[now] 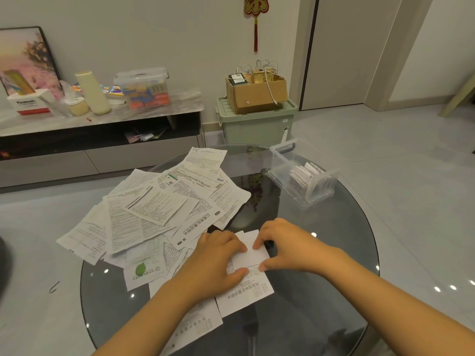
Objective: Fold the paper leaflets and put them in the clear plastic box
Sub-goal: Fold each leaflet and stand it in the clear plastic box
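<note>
Folding a leaflet on the glass table

We pinch the half-folded leaflet (250,254) with both hands, left hand (218,255) and right hand (285,245) curled on its edges, beside the loose pile of leaflets (154,211); the clear plastic box (303,173) stands well apart on the glass table (321,291), folded leaflets inside

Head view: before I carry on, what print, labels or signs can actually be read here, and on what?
"Panasonic", partly blurred: white and red box on the sideboard.
Large Chinese headings, upside down and not reliably legible: leaflet being folded, and leaflet in the pile.
One gold character, unreadable: red wall ornament.
Body print on all leaflets and the folded ones in the clear plastic box: too small.
</note>
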Tool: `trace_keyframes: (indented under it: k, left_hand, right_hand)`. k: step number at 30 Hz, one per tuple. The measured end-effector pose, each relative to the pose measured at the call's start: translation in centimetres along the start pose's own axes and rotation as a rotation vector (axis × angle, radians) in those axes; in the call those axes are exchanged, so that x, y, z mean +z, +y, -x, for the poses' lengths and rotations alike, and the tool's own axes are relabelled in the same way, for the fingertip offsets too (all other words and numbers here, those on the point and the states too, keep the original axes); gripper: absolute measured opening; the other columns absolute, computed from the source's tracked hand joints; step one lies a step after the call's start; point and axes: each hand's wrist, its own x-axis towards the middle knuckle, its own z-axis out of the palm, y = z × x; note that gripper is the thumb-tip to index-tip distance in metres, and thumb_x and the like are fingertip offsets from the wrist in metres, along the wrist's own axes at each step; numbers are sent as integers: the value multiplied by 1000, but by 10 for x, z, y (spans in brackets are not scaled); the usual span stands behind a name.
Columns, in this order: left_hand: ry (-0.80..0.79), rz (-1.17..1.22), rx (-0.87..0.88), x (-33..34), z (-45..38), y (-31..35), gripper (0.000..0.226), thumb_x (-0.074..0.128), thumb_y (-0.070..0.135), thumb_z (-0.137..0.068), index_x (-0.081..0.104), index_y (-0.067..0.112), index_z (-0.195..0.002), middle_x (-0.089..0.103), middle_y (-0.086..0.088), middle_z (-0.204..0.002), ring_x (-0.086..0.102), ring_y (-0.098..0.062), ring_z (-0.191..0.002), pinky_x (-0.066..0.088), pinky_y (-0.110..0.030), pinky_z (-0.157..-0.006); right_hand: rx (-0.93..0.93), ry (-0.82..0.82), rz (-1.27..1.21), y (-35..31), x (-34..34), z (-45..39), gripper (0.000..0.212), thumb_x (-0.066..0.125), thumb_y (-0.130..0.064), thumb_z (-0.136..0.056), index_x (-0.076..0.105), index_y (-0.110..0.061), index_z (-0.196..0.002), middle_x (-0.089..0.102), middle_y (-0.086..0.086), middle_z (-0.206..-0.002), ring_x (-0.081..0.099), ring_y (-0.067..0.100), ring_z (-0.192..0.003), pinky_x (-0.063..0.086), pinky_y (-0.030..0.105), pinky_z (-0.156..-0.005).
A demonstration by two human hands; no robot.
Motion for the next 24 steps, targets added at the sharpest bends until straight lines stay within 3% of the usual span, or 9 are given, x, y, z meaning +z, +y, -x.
trace_keyframes:
  k: [5,12,14,18,24]
  left_hand:
    - [71,-13,43,-1,-4,3,34,42,44,-92,59,30,-117,56,16,-114,46,-6,-106,21,-18,-87]
    - [156,167,-112,-3,-7,3,21,43,35,-96,64,31,-97,59,20,-79,55,-4,-78,37,-20,-77]
    - [154,207,-174,-2,-7,0,19,46,35,-95,60,34,-108,60,20,-91,56,-2,-84,41,-16,-76]
    - [113,242,-221,1,-8,-3,38,55,27,-92,47,35,-129,53,19,-104,51,0,-91,38,-9,-79]
    - [124,136,-178,4,-9,-3,31,57,29,-91,54,33,-122,45,17,-121,41,-3,-113,34,-18,-97]
  right_hand:
    - [-39,30,67,0,0,0,38,66,-42,-82,61,-28,-116,55,-7,-113,45,13,-106,42,30,-89]
    - [38,132,-53,0,2,-4,17,53,-30,-91,68,-25,-97,66,-4,-87,55,12,-83,50,32,-74]
    - [63,136,-102,-1,4,-5,16,53,-25,-90,65,-27,-100,65,-6,-86,58,12,-81,52,33,-74]
    - [85,164,-131,-3,11,-6,26,54,-20,-90,56,-28,-114,58,-10,-83,56,11,-80,50,31,-73]
    - [36,210,-48,-3,12,-8,25,59,-24,-89,60,-29,-113,51,-6,-110,47,13,-104,45,26,-84]
